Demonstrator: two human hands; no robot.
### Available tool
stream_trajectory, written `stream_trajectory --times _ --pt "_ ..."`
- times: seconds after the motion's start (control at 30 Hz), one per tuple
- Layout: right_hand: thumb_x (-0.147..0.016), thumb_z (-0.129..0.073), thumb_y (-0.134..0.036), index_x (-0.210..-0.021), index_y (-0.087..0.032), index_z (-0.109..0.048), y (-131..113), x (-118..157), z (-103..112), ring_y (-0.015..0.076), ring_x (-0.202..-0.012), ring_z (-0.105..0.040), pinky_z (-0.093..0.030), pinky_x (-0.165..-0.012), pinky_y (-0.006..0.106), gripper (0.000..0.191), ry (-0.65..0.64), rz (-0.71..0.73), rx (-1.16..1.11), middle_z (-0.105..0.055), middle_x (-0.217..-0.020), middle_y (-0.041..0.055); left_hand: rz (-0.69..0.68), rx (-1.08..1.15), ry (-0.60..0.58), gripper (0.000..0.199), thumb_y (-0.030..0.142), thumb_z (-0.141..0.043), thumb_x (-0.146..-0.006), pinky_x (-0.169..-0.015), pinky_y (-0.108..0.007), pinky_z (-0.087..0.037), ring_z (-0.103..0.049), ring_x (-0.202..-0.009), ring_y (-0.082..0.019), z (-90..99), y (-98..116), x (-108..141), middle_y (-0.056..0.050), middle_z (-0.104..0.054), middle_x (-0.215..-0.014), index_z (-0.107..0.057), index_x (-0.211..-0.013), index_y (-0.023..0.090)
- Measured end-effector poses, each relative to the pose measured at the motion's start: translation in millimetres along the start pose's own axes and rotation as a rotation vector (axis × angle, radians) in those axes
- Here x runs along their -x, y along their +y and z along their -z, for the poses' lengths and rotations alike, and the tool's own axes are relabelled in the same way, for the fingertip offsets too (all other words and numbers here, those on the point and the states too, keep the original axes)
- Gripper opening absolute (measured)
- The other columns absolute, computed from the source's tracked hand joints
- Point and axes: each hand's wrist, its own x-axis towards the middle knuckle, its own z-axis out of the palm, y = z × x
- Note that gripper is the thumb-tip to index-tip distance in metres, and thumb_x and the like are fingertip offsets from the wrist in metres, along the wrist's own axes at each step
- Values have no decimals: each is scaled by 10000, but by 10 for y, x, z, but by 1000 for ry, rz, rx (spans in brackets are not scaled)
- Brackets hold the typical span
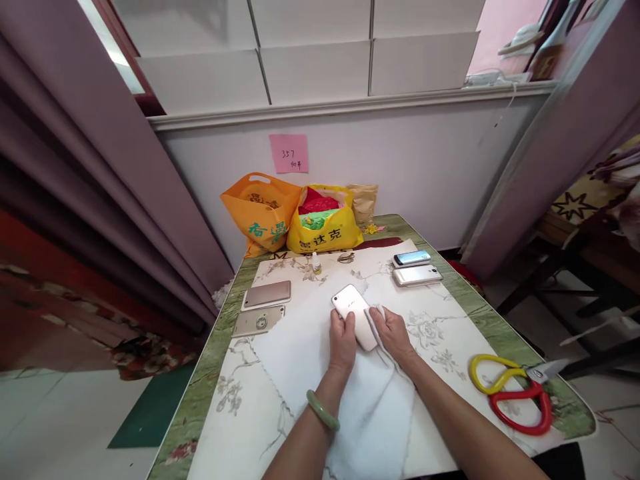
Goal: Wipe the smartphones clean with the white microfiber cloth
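Note:
A pale gold phone (356, 316) is held back side up and tilted above a white cloth (370, 407) spread over the table. My left hand (343, 341) grips its lower left edge, thumb on the back; a green bangle (323, 410) is on that wrist. With a bunched fold of the cloth between its fingers, my right hand (393, 333) presses against the phone's right edge. At the left lie a rose-coloured phone (268, 294) and a gold phone (259, 321) with a ring on its back. A blue phone (412, 259) and a silver-white phone (417, 275) lie at the back right.
Yellow-and-red scissors (525, 388) lie at the table's right edge. An orange bag (265, 210), a yellow bag (325, 233) and a brown paper bag (363, 202) stand along the back. A small bottle (316, 263) stands before them, left of a small dark metal item (345, 257).

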Motion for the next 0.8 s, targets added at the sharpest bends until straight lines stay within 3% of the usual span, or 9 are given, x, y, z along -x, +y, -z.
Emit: stream_trajectory --times 0.2,0.4,0.53,0.6,0.67,0.73,0.8 --pt "-917 -371 -571 -651 -216 -437 23 -5 -5 139 -560 -433 -325 -569 257 448 132 -75 -32 -476 -574 -30 -14 -14 -151 265 417 -583 -838 -641 -262 -461 -568 -667 -143 -40 107 68 1 -620 -744 -467 -928 196" --pt "-911 -380 -585 -656 -217 -458 49 -10 -18 152 -567 -451 -344 -581 269 455 142 -106 -55 -496 -570 -20 -99 -191 -138 262 440 -471 -903 -650 -247 -424 -504 -686 -132 -79 184 81 3 -580 -763 -525 -849 190" --pt "-912 -374 -596 -685 -210 -487 59 6 4 156 -591 -469 -360 -592 269 462 180 -147 -137 -534 -608 -4 -80 -171 -137 263 429 -462 -910 -643 -258 -459 -559 -675 -138 -83 201 115 -16 -622 -791 -523 -996 188" --pt "-915 -362 -598 -686 -211 -484 56 17 26 153 -579 -458 -356 -579 267 466 220 -180 -160 -524 -596 -8 -110 -210 -86 282 404 -450 -918 -736 -303 -502 -626 -802 -168 44 255 172 -68 -658 -957 -508 -1099 196" --pt "-919 -355 -591 -665 -217 -459 44 26 46 147 -559 -431 -343 -568 267 464 237 -182 -139 -487 -569 -21 -222 -458 -59 296 360 -488 -903 -925 -374 -468 -608 -1051 -214 303 347 276 -108 -639 -1144 -541 -1155 214" --pt "-919 -357 -581 -645 -224 -436 23 29 58 144 -547 -409 -330 -562 269 456 216 -151 -91 -456 -553 -28 -351 -800 -90 411 332 -520 -884 -1072 -444 -355 -465 -1282 -253 666 456 432 -106 -534 -1359 -514 -1287 256" --pt "-918 -359 -570 -643 -230 -433 -5 24 58 144 -537 -400 -318 -553 270 444 172 -118 -40 -447 -544 -29 -414 -1129 -165 561 318 -521 -878 -1127 -501 -260 -310 -1396 -280 1063 549 625 -81 -372 -1507 -385 -1422 293"
